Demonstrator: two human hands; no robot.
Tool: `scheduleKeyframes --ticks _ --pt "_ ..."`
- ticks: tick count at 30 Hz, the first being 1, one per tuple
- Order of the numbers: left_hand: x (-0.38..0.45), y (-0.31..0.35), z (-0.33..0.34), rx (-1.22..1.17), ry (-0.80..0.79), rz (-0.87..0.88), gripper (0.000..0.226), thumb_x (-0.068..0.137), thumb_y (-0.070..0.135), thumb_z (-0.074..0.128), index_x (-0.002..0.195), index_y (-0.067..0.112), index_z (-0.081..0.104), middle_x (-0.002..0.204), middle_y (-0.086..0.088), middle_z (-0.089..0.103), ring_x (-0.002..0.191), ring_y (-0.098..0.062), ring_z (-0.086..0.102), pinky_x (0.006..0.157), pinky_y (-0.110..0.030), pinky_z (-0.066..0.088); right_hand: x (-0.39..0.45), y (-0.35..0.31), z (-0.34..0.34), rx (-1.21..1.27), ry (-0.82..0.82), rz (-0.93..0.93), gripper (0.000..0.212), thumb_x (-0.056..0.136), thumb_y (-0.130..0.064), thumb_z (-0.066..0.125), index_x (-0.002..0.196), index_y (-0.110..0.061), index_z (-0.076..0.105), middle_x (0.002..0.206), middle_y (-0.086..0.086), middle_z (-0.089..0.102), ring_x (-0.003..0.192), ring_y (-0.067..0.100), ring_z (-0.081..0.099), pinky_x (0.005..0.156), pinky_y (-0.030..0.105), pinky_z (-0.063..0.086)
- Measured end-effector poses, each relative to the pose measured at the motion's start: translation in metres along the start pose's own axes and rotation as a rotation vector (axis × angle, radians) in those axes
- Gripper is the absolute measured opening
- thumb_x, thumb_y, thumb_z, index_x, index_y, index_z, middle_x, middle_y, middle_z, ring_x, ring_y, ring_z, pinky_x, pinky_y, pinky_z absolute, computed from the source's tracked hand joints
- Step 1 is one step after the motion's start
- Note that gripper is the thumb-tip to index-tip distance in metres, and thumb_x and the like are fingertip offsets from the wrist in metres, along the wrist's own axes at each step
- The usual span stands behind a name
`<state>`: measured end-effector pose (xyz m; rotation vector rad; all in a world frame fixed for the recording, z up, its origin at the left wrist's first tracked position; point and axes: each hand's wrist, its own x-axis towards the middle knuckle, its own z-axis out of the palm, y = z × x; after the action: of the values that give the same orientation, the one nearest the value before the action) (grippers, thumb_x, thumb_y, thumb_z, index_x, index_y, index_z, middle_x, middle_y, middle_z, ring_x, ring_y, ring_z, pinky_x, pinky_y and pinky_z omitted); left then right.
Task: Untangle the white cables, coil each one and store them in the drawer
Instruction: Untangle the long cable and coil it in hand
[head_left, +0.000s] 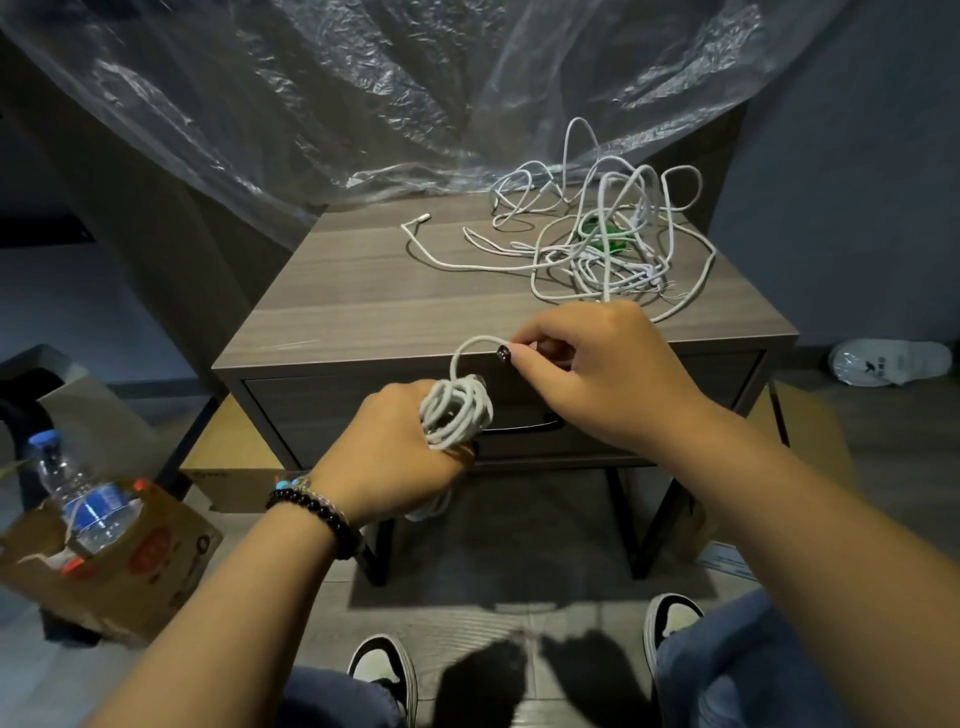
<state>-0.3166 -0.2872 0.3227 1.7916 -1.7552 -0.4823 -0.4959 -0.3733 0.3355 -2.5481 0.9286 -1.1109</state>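
Note:
A white cable coil (456, 411) is wound around the fingers of my left hand (400, 457), which holds it in front of the drawer (322, 410). My right hand (597, 369) pinches the free end of that cable just above the coil, near the table's front edge. A tangle of white cables (597, 239) lies on the back right of the wooden bedside table (363, 291), around a small green object (600, 231). One loose cable end with a plug (415, 224) stretches to the left of it. The drawer is closed, its dark handle (545, 423) partly hidden by my hands.
Clear plastic sheeting (363, 93) hangs behind and over the table's back edge. A cardboard box (119, 561) with a water bottle (78, 493) stands on the floor at left. Another box (234, 457) sits under the table. My shoes (384, 670) are in front of it.

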Motion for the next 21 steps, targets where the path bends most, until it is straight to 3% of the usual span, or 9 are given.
scheduleKeyframes --ticks 3,8,13,17,21 --pt "0.002 0.004 0.000 -0.203 0.171 -0.097 0.013 0.075 0.008 0.075 0.075 0.017 0.065 0.070 0.002 0.067 0.059 -0.001 0.058 0.060 -0.024 0.050 -0.002 -0.009 0.003 0.079 -0.003 -0.051 0.025 0.088 -0.027 0.055 0.101 -0.016 0.074 0.085 -0.002 0.073 0.078 0.018 0.067 0.067 0.041 0.054" --pt "0.006 0.009 -0.002 -0.664 0.399 -0.273 0.017 0.077 0.001 0.073 0.080 0.017 0.066 0.085 -0.008 0.071 0.075 -0.013 0.066 0.067 -0.024 0.056 -0.005 -0.018 0.009 0.171 -0.042 -0.103 0.033 0.088 -0.021 0.056 0.118 -0.014 0.068 0.107 -0.001 0.072 0.095 0.016 0.067 0.081 0.040 0.055" --pt "0.009 0.004 -0.004 -0.902 0.507 -0.379 0.007 0.078 0.006 0.072 0.082 0.010 0.069 0.083 -0.010 0.073 0.078 -0.024 0.071 0.069 -0.034 0.059 -0.008 -0.025 0.016 0.226 -0.067 -0.087 0.037 0.088 -0.020 0.055 0.124 -0.014 0.064 0.104 -0.003 0.071 0.092 0.013 0.065 0.081 0.036 0.054" --pt "0.010 0.003 -0.004 -1.019 0.600 -0.357 0.019 0.079 0.006 0.073 0.097 0.001 0.069 0.091 -0.015 0.071 0.081 -0.027 0.070 0.071 -0.035 0.057 -0.008 -0.027 0.016 0.287 -0.088 -0.059 0.036 0.088 -0.016 0.053 0.121 -0.017 0.067 0.098 -0.006 0.072 0.090 0.009 0.064 0.080 0.030 0.052" --pt "0.009 0.006 -0.003 -1.165 0.573 -0.330 0.025 0.084 0.008 0.067 0.107 -0.002 0.065 0.097 -0.015 0.070 0.083 -0.024 0.070 0.072 -0.034 0.058 -0.008 -0.026 0.019 0.286 -0.105 -0.090 0.041 0.083 -0.011 0.051 0.120 -0.018 0.068 0.082 -0.005 0.065 0.079 0.018 0.064 0.075 0.040 0.053"
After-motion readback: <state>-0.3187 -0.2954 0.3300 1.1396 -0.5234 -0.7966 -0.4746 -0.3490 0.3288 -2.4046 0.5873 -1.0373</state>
